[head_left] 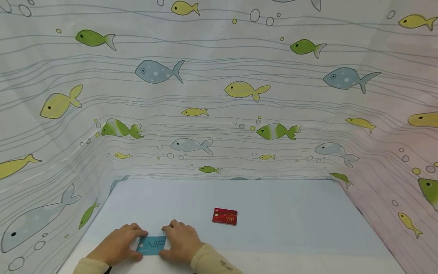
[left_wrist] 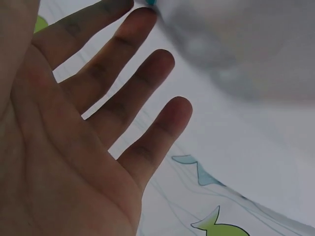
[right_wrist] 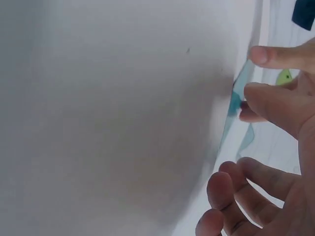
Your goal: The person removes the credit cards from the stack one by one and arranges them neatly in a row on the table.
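A blue VIP card (head_left: 151,246) is held by its edges between both hands, near the front left of the table. My left hand (head_left: 118,244) grips its left end, thumb at the lower corner and forefinger at the upper one. At the right end, my right hand (head_left: 183,242) grips the card likewise. In the left wrist view the other fingers (left_wrist: 142,78) are spread, and only a teal bit of the card (left_wrist: 151,2) shows. The right wrist view shows the card (right_wrist: 236,101) nearly edge-on beside the right thumb. Whether it touches the table is unclear.
A red VIP card (head_left: 224,216) lies on the white tabletop (head_left: 291,220), behind and to the right of the hands. Fish-patterned sheeting (head_left: 219,125) rises along the back and both sides of the table.
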A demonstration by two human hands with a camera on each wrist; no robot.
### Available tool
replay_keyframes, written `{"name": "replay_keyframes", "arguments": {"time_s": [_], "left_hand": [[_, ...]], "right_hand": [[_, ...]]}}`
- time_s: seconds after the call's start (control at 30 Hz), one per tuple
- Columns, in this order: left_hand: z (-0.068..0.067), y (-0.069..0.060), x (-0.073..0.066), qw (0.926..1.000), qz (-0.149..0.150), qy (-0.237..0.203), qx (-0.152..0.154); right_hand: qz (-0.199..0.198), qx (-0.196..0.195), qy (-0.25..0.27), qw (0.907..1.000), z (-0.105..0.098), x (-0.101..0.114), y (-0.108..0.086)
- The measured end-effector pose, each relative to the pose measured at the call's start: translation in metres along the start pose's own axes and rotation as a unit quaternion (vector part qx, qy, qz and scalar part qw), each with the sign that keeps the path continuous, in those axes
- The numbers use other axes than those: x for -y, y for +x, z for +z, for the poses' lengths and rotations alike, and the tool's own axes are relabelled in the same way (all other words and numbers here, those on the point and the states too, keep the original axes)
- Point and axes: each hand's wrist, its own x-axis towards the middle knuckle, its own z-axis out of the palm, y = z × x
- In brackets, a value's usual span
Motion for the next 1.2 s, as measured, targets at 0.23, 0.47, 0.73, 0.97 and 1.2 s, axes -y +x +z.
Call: {"name": "replay_keyframes", "arguments": {"time_s": [0.23, 0.47, 0.73, 0.97, 1.2], "left_hand": [[-0.004, 0.01, -0.013, 0.9978, 0.041, 0.026, -0.046], [0.003, 0.032, -0.038, 0.9944, 0.07, 0.034, -0.072], [0.004, 0.059, -0.069, 0.9873, 0.123, 0.034, -0.095], [0.009, 0.086, -0.095, 0.98, 0.162, 0.044, -0.108], [0.017, 0.109, -0.118, 0.9731, 0.191, 0.053, -0.116]], "right_hand": [[0.017, -0.033, 0.032, 0.9988, -0.012, -0.021, -0.009], [0.024, -0.076, 0.053, 0.9954, -0.024, -0.05, -0.023], [0.038, -0.125, 0.057, 0.9897, -0.037, -0.085, -0.042], [0.041, -0.169, 0.069, 0.9823, -0.045, -0.118, -0.058], [0.079, -0.175, 0.071, 0.9789, -0.051, -0.147, -0.074]]}}
